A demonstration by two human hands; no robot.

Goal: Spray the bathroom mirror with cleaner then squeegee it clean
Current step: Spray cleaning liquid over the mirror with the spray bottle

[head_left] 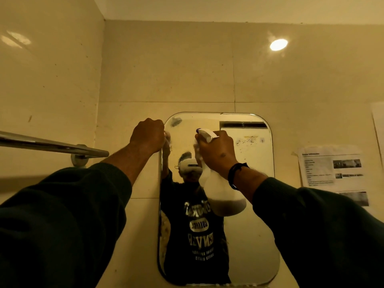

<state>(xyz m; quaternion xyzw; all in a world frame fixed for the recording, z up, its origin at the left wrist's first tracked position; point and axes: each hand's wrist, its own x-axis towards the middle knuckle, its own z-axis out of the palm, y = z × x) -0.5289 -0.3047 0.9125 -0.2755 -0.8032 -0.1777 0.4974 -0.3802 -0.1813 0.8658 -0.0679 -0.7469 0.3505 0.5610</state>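
A tall mirror [253,215] with rounded corners hangs on the tiled wall in front of me. My right hand [218,152] grips a white translucent spray bottle [222,192] by its neck, with the nozzle aimed at the upper glass. The bottle holds a little liquid at its base. My left hand [148,136] is closed in a fist against the mirror's upper left edge; what it holds is hidden. A dark smudge marks the glass near the top left corner. The glass reflects a person in a dark printed shirt.
A chrome towel bar [52,145] juts from the left wall toward the mirror. Printed paper sheets [332,169] are taped to the wall right of the mirror. A ceiling light glints on the upper tiles [278,45].
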